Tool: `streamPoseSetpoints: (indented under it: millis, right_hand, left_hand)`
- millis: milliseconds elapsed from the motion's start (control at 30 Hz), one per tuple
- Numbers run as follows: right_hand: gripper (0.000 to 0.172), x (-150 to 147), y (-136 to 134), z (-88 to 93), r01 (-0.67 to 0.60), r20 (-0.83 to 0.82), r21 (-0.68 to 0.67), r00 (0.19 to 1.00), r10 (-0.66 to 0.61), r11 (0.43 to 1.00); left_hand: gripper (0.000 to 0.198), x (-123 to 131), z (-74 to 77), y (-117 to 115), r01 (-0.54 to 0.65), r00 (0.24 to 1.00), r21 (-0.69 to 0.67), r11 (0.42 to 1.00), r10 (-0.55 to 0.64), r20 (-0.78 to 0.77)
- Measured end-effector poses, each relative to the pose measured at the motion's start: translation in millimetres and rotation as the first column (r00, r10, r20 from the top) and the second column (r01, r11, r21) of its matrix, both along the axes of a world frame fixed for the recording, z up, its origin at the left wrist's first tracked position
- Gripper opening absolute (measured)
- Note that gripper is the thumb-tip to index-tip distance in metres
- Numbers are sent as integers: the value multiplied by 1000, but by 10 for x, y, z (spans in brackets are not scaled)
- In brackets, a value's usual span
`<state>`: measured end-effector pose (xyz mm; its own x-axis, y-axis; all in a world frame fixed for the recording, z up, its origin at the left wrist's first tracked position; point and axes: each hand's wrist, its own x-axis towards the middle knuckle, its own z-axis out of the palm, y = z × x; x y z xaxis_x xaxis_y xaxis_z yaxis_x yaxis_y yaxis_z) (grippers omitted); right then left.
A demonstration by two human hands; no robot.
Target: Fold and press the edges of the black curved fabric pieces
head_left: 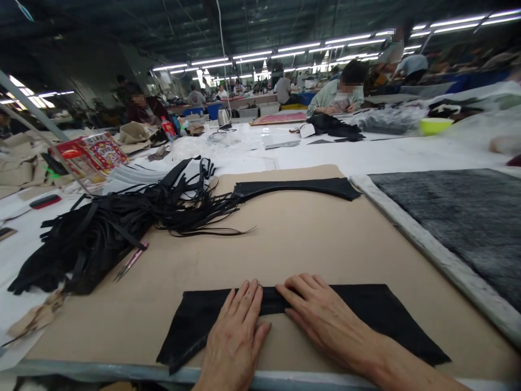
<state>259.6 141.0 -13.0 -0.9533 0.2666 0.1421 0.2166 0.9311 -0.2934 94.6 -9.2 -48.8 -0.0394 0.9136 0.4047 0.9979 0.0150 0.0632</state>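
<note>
A curved black piece of leather-like material lies flat near the front edge of the tan work surface. My left hand rests on its middle-left part, fingers stretched out and pointing away from me. Just to the right, my right hand presses on the middle of the same piece with its fingers extended, covering part of it. Neither hand grips anything. Farther back lies a second, similar black piece, apart from both hands.
A heap of black strips covers the left side, with pink-handled tweezers beside it. At right lies a dark grey textured slab with a pale edge. Behind are a yellow bowl, a kettle and several people working.
</note>
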Motion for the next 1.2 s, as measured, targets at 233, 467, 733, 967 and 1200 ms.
streamPoseSetpoints:
  millis: [233,467,733,967,1200]
  right_hand:
    - [26,63,94,-11,12,-51,-135,999,-19,991]
    - [28,108,101,-24,37,-45,-179,998,-46,983]
    - [37,135,127,-181,-113,-14,102,993,115,988]
    - [47,227,75,-384,-86,-127,278,984,125,957]
    - [49,201,88,-438,-57,-193,348,972,131,936]
  left_hand:
    - [41,31,32,6,-73,996,62,995,76,-51]
    - [40,135,86,173,27,1000,46,999,-27,-6]
    - [36,159,63,214,128,986,29,991,-125,-108]
    - [38,271,33,241,40,983,104,994,-21,-180]
    - [40,333,-99,85,-57,996,138,989,48,68]
